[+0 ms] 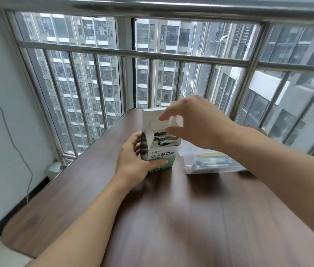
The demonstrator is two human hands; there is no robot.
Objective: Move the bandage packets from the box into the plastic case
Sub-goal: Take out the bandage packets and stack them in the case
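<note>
A green and white bandage box (162, 155) stands upright on the wooden table, its top flaps open. Bandage packets (165, 140) show inside its mouth. My left hand (138, 160) grips the box from the left side, thumb across its front. My right hand (192, 120) hovers over the open top with fingers spread and slightly blurred, holding nothing. To the right of the box lies a clear plastic case (187, 151) with several packets (210, 162) in it, partly hidden behind my right forearm.
The brown wooden table (171, 218) runs up to a metal window railing (133, 53) at the far end. A white wall with a hanging grey cable (17, 147) lies to the left of the table's edge.
</note>
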